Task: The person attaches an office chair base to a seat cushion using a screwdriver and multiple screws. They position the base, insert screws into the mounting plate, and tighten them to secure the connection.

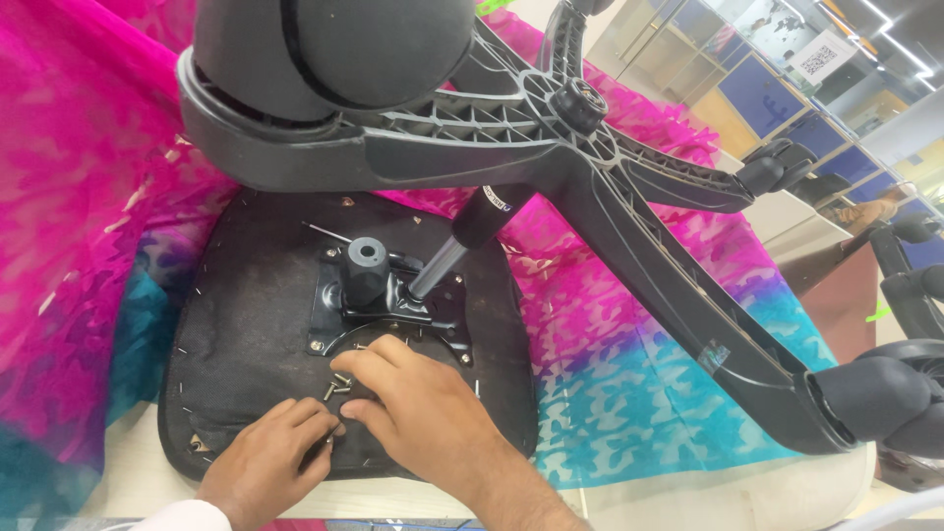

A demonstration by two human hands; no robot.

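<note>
Screws (339,384) lie loose on the black seat underside (246,324), just below the metal plate (388,305). My right hand (418,408) rests fingers-down beside them, curled narrow; my left hand (270,457) pinches something small, touching the right thumb. Chair base (590,167) tilts overhead.

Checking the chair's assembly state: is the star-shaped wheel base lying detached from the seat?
No; the wheel base joins the seat underside through the gas column.

Bright even light, wide-angle edge distortion
</note>
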